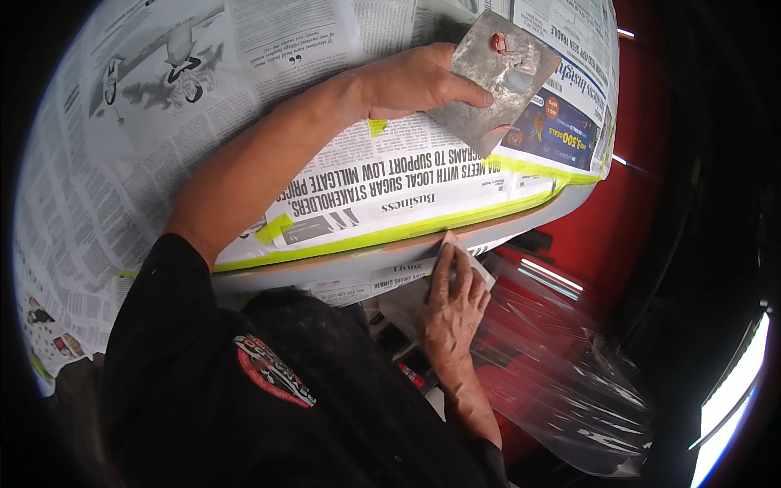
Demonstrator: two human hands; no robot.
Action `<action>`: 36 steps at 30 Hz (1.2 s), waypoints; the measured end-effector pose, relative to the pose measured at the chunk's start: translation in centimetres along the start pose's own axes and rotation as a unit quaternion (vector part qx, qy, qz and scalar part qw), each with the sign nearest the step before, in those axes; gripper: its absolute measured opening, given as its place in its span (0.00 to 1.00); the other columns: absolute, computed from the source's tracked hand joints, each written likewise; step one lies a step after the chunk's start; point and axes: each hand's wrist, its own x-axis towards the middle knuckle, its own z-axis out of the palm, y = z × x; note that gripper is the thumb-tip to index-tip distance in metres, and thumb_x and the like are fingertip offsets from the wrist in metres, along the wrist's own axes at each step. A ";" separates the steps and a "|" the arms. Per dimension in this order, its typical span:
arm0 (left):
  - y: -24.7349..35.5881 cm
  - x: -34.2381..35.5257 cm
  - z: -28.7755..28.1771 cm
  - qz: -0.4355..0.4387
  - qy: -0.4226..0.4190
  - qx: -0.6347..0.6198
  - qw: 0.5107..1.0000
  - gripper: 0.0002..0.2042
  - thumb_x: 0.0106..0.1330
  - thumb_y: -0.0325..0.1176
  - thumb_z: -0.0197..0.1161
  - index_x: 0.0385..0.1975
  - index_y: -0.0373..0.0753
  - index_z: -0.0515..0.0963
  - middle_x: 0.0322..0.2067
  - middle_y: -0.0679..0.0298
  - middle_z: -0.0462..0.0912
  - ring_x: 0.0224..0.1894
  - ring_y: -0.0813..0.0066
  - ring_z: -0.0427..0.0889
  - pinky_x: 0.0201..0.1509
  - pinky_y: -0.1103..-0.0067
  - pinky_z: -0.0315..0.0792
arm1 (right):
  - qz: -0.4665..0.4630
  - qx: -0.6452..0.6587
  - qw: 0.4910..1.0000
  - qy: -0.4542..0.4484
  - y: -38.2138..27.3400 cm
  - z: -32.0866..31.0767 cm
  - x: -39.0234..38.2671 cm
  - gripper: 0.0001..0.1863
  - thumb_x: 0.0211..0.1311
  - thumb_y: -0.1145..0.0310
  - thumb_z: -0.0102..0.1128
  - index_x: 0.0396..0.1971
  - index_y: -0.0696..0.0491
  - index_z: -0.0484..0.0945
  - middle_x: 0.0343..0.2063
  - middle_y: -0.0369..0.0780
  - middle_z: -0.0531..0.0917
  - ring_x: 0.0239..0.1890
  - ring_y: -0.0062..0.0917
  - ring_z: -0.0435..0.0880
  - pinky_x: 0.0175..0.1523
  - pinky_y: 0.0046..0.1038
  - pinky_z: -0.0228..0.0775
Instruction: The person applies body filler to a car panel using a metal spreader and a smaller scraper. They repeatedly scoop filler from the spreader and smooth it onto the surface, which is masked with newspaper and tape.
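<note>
My left hand (419, 81) reaches across the papered surface and grips a flat grey metal mixing plate (480, 61), thumb on top and fingers hidden underneath. A small red dab of paste (499, 43) and a smooth grey patch sit on the plate. Below, my right hand (455, 305) presses a thin pale spreader (489, 277) against the curved grey panel edge (537, 218), its fingers laid along it. Only the spreader's corner and side show past the fingers. A brownish line runs along that edge, just under bright yellow masking tape (358, 247).
Newspaper sheets (268, 69) cover the rounded body panel, held by yellow tape. Clear plastic sheeting (561, 382) hangs to the right of my right forearm, over a glossy red surface (561, 252). A bright light strip (736, 382) shows at the lower right.
</note>
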 end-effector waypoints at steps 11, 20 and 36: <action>0.4 -0.6 -0.1 -0.006 0.024 -0.012 1.000 0.20 0.66 0.28 0.60 0.58 0.32 0.72 0.54 0.57 0.79 0.55 0.71 0.77 0.63 0.74 0.67 | 0.029 0.019 0.999 -0.015 1.9 -5.4 2.6 0.33 0.50 0.80 0.55 0.62 0.52 0.70 0.55 0.39 0.75 0.53 0.36 0.71 0.56 0.40 0.62; 0.4 -0.1 0.0 -0.013 0.010 0.038 0.999 0.21 0.66 0.29 0.61 0.58 0.32 0.72 0.53 0.59 0.79 0.54 0.74 0.77 0.62 0.77 0.68 | -0.013 -0.116 0.991 -0.067 4.2 -6.9 4.5 0.27 0.52 0.75 0.55 0.57 0.51 0.74 0.49 0.35 0.78 0.51 0.30 0.73 0.54 0.37 0.62; 0.3 -0.1 0.2 -0.001 -0.002 -0.007 1.000 0.21 0.66 0.30 0.61 0.58 0.32 0.72 0.53 0.59 0.79 0.54 0.74 0.76 0.63 0.77 0.67 | -0.166 0.013 0.979 -0.116 -5.1 -5.0 2.7 0.29 0.54 0.70 0.53 0.60 0.59 0.70 0.50 0.38 0.75 0.45 0.32 0.73 0.45 0.36 0.64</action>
